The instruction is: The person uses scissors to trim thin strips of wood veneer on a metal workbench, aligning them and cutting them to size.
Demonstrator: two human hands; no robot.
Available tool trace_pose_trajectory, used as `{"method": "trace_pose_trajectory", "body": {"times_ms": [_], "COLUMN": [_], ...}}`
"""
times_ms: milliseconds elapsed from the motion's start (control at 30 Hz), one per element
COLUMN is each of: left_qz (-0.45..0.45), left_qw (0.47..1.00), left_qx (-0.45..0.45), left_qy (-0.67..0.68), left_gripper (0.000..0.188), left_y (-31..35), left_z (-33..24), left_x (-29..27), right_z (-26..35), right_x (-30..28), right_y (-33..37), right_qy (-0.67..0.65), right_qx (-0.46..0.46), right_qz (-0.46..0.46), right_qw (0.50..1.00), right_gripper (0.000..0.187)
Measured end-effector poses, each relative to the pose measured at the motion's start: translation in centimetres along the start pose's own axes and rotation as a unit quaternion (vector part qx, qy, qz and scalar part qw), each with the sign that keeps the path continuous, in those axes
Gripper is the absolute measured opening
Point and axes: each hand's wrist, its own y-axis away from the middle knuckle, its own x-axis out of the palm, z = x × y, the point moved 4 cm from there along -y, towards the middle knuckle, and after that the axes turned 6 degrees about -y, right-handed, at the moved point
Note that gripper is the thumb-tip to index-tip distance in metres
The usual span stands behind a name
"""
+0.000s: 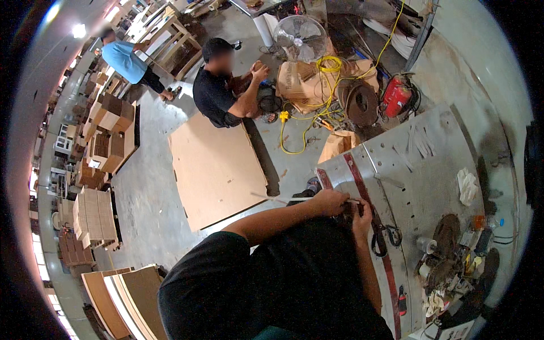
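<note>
My left hand (330, 202) is closed on a thin pale strip (277, 198) that sticks out to the left over the floor. My right hand (361, 220) sits just beside it, fingers curled around a small dark object (348, 211) at the strip's near end; what that object is cannot be made out. Both hands meet at the left edge of a grey metal table (419, 170), next to a long dark red band (358, 177) running along it. My black-shirted torso hides everything below the hands.
Black-handled scissors (383, 238), a white rag (467, 186) and a clutter of cans and bottles (453, 258) lie on the table. On the floor are a brown board (218, 170), a yellow cable (317, 107) and a fan (300, 38). A person in black (218, 93) sits there; a person in blue (124, 59) stands farther off.
</note>
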Motion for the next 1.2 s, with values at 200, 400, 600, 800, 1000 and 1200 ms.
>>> {"method": "trace_pose_trajectory", "body": {"times_ms": [200, 400, 600, 800, 1000, 1200], "left_qz": [-0.009, -0.065, -0.063, -0.048, -0.085, -0.084], "left_qw": [0.999, 0.992, 0.990, 0.994, 0.992, 0.994], "left_qx": [0.000, 0.007, -0.013, 0.012, 0.019, -0.004], "left_qy": [0.047, 0.108, 0.124, 0.101, 0.093, 0.064], "left_gripper": [0.038, 0.037, 0.037, 0.041, 0.039, 0.035], "left_y": [0.2, 0.2, 0.5, 0.2, -0.4, -1.3], "left_z": [0.1, 1.0, -0.3, -0.7, 0.0, 0.2], "left_x": [-1.0, -0.2, -4.1, -4.5, -4.7, -4.7], "right_z": [-0.6, -0.1, 1.0, -0.6, 0.2, 6.5], "right_x": [-2.3, -4.1, -6.1, -8.2, -8.5, -10.2], "right_y": [-0.6, -0.5, -2.2, -1.9, -3.4, -6.6], "right_qy": [-0.100, -0.290, -0.179, -0.033, 0.110, 0.387], "right_qx": [0.094, 0.145, 0.110, 0.074, 0.033, -0.117], "right_qz": [-0.070, -0.165, -0.147, -0.178, -0.177, -0.174], "right_qw": [0.988, 0.932, 0.966, 0.981, 0.978, 0.898], "right_gripper": [0.036, 0.041, 0.034, 0.024, 0.025, 0.030]}}
